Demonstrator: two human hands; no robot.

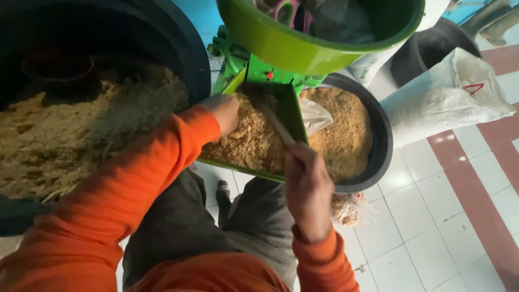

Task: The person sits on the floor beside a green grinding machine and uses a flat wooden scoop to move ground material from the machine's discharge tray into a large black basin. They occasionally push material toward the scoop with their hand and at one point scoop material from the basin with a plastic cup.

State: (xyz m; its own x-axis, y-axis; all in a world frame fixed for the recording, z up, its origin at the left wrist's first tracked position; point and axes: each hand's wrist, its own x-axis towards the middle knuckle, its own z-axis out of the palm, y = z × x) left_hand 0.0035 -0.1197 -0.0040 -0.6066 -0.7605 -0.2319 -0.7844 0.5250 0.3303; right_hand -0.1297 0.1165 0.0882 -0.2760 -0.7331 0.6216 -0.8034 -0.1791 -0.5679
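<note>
Green tray of brown shreds, with a wooden stick in it

I see the green tray (pixel 294 116) sloping down from under the green bowl (pixel 303 38), a shallow square chute with raised sides, filled almost to its rim with loose tan shreds (pixel 251 143) heaped unevenly. My left hand (pixel 223 112) presses into the shreds at the tray's upper left corner, fingers buried. My right hand (pixel 307 186) sits at the tray's lower right edge, closed around a pale wooden stick (pixel 277 123) that slants up and left across the shreds toward the bowl.
</note>
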